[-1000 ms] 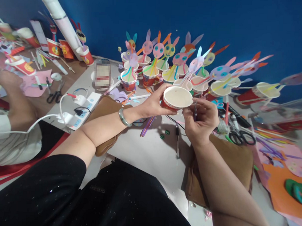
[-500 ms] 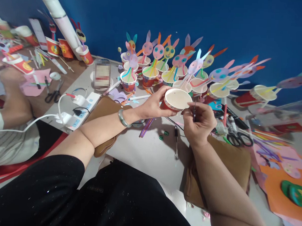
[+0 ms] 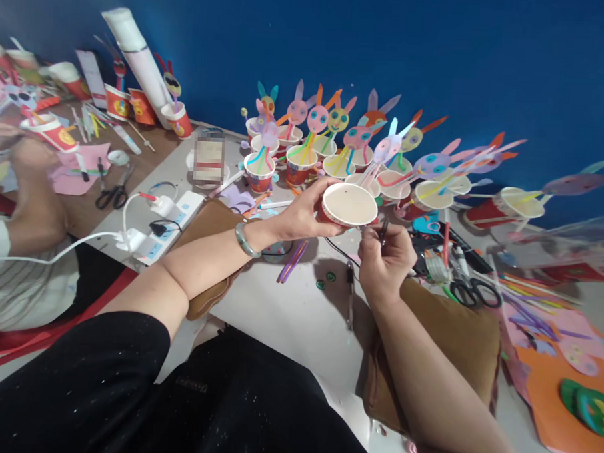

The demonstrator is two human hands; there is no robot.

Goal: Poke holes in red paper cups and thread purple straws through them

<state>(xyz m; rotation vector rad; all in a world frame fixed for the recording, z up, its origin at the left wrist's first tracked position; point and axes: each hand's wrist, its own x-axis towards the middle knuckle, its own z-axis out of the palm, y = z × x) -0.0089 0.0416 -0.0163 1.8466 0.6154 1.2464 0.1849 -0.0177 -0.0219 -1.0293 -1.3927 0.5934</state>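
1. Tabletop, pale grey, spread beneath the paper cup, which was raised above it with its mouth tilted into view.
2. Decorated cups bearing long-eared figures crowded beyond the paper cup.
3. Brown cushion lay to the right of the paper cup, on its near side.
4. Left hand had thumb and fingers clamped on the paper cup's left side.
5. Right hand, just beside the paper cup's lower right, had its fingertips pinched on a slim dark tool; contact could not be told. Working that side seemed the step in hand; the next move probably called for a steady left grip and careful aim.
6. Pen and smaller green discs lay nearer than the paper cup.
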